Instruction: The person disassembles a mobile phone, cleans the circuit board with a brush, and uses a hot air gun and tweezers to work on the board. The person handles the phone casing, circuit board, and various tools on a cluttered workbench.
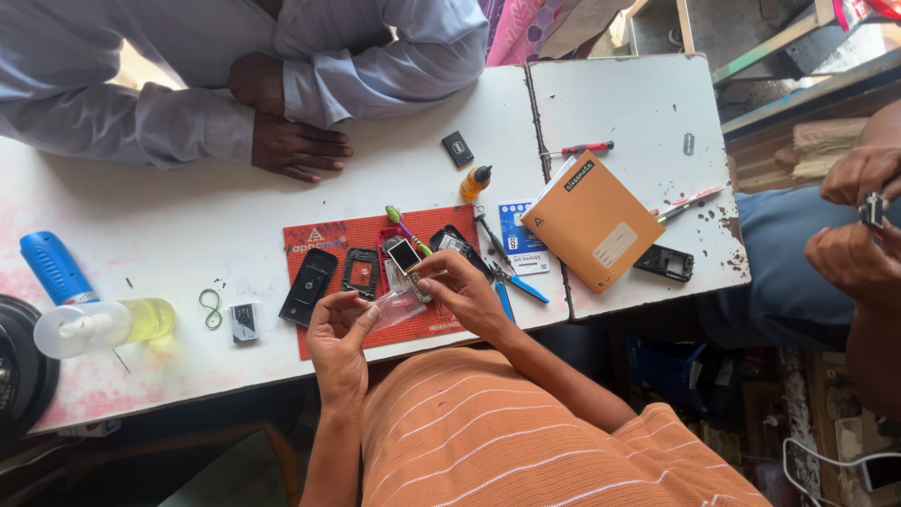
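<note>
My left hand (338, 330) pinches one end of a small clear plastic bag (398, 307) over the near edge of the red work mat (361, 230). My right hand (462, 289) holds the bag's other end with its fingertips, just below a small phone board with a screen (404, 254). On the mat to the left lie a black phone back cover (309, 285) and a black phone frame (359, 271). A green-and-pink toothbrush (404, 228) lies across the mat's top.
Across the white table (169, 225) a person in a pale shirt rests folded arms (291, 141). An orange notebook (592, 220), a red screwdriver (580, 148), an orange-capped bottle (476, 180), a black phone shell (664, 263), a spray bottle (99, 325) and a blue object (56, 268) lie around. Another person's hands (859, 230) work at right.
</note>
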